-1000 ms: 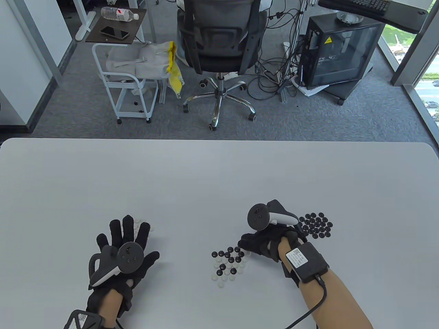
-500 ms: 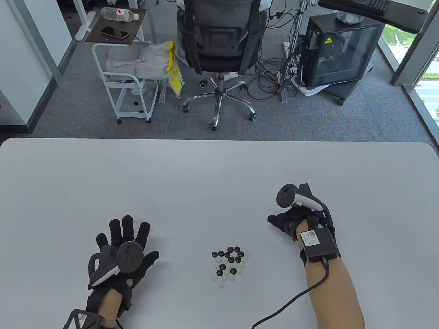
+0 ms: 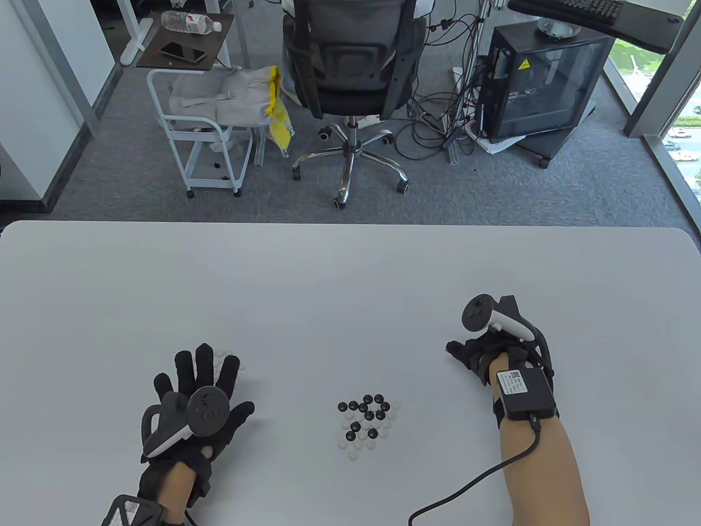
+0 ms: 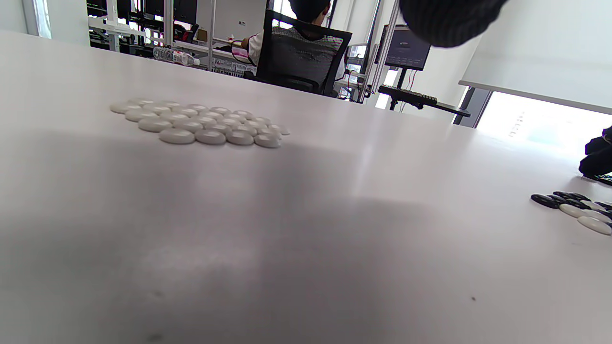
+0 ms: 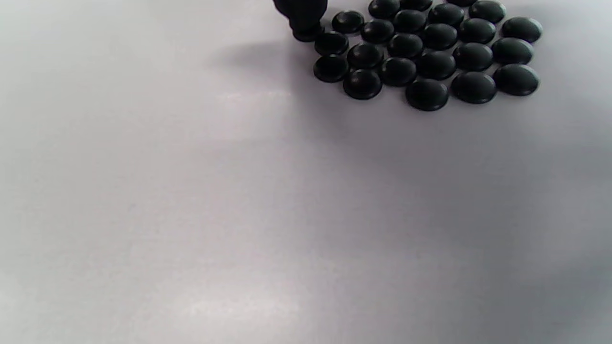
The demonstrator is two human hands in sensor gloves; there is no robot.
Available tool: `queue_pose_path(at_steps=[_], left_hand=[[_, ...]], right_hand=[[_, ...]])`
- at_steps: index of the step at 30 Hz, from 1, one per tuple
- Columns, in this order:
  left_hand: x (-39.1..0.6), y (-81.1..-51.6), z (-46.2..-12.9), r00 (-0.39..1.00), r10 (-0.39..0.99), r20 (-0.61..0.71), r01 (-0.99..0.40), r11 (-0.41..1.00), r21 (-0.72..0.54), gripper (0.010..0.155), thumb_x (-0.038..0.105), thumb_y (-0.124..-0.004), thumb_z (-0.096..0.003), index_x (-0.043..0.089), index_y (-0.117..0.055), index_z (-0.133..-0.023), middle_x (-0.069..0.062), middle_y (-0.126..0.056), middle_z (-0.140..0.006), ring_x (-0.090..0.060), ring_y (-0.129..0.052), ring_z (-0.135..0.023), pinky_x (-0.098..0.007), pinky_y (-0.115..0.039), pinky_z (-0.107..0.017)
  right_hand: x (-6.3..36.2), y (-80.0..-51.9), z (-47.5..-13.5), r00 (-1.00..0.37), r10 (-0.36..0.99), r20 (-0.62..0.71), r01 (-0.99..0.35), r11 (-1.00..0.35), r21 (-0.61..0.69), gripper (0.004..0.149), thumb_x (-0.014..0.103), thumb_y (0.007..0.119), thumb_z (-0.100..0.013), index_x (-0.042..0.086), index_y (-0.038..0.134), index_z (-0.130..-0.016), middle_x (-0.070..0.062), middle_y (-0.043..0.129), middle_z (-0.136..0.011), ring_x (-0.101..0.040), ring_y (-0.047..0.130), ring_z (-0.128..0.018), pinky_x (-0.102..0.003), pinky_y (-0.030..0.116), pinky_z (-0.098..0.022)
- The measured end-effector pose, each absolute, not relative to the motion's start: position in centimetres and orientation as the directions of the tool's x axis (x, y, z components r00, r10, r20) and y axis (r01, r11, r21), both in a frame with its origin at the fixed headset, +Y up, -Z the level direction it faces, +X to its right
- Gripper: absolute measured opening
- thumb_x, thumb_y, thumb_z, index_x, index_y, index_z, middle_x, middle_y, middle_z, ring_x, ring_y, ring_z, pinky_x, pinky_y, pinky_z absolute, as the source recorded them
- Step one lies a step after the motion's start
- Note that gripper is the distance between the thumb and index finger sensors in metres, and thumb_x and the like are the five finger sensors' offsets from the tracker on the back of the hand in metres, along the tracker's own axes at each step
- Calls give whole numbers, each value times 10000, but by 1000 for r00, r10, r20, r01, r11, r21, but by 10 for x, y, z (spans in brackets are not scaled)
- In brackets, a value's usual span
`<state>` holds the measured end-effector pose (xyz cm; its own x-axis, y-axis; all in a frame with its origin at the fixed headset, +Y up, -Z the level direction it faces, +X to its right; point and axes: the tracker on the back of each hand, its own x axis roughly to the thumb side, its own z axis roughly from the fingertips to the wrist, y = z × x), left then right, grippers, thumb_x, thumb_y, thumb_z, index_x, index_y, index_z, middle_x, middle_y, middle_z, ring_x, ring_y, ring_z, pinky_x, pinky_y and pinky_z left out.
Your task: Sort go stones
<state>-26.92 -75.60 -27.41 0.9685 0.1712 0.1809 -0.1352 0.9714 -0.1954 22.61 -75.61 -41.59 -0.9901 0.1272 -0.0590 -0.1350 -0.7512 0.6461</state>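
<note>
Now right grip (image 5: 301, 19) fingertip touching black stones (image 5: 425, 52), mixed pile (image 3: 367, 419) apart

Grey carpet (image 3: 82, 181), office chair (image 3: 350, 71), seemingly daylit window (image 3: 682, 137).

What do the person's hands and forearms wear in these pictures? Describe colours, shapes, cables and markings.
Both hands wear black gloves. The left hand and right hand each carry a black-and-white tracker with a round dark disc face. A black box with a white printed label is strapped to the right wrist, and a black cable runs from it. The forearms have no sleeves.
</note>
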Motion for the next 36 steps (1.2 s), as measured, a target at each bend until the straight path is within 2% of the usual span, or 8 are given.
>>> queue_pose_path(at_steps=[5,11,14,16,20,26,29,36], left_hand=[[-269,-756,-274,968,175,180,-139,971,-196,829,567,-561,-574,189,-144,-1182,-241,158,-1117,-547,185,-931,-829,-6,-534],[-269,-757,-275,969,169,179,-131,970,-204,829,568,-561,-573,189,-143,-1181,-242,158,-1116,-546,184,-931,-828,-7,-535],[-269,-757,-275,969,168,179,-131,971,-201,829,569,-560,-573,191,-143,-1181,-241,158,-1117,-546,184,-932,-828,-8,-535],[-270,-756,-275,969,172,178,-136,971,-198,829,569,-561,-573,190,-145,-1181,-242,158,-1117,-547,183,-932,-829,-8,-535],[-270,-756,-274,968,177,177,-141,969,-201,829,569,-561,-573,189,-145,-1182,-241,156,-1118,-547,182,-932,-829,-8,-534],[-271,-753,-273,966,185,181,-151,971,-185,828,568,-561,-573,188,-148,-1181,-242,157,-1117,-548,180,-932,-829,-11,-534],[-272,-753,-273,966,187,180,-153,970,-187,828,568,-561,-574,189,-146,-1182,-241,158,-1117,-547,181,-933,-829,-9,-534],[-272,-754,-273,966,186,178,-151,970,-192,828,568,-561,-573,189,-145,-1181,-241,158,-1117,-547,181,-932,-829,-9,-534]], right_hand=[[211,-744,-413,-990,136,20,-93,-767,634,740,514,485,-621,24,561,-1172,-425,40,-1121,-670,-60,-912,-907,94,-555],[157,-734,-397,-932,251,262,-8,-735,678,696,509,503,-624,63,668,-1131,-404,93,-1142,-667,-27,-927,-908,122,-563],[128,-738,-383,-889,253,382,82,-733,675,691,511,502,-621,73,661,-1132,-400,93,-1145,-665,-26,-929,-907,128,-568],[114,-743,-375,-857,294,423,94,-717,690,687,510,498,-623,77,639,-1139,-398,89,-1144,-665,-26,-928,-908,131,-568],[97,-755,-363,-807,406,429,57,-670,741,697,511,499,-623,78,570,-1164,-410,50,-1128,-670,-38,-919,-910,132,-567],[98,-767,-366,-819,403,408,59,-648,759,684,507,503,-621,93,570,-1162,-406,50,-1126,-665,-39,-917,-908,125,-566],[112,-762,-375,-860,326,392,70,-687,723,677,507,505,-619,101,596,-1153,-398,59,-1134,-657,-39,-924,-908,119,-569],[166,-753,-397,-962,146,229,54,-723,689,681,505,507,-616,93,640,-1141,-396,86,-1141,-658,-31,-933,-908,116,-572]])
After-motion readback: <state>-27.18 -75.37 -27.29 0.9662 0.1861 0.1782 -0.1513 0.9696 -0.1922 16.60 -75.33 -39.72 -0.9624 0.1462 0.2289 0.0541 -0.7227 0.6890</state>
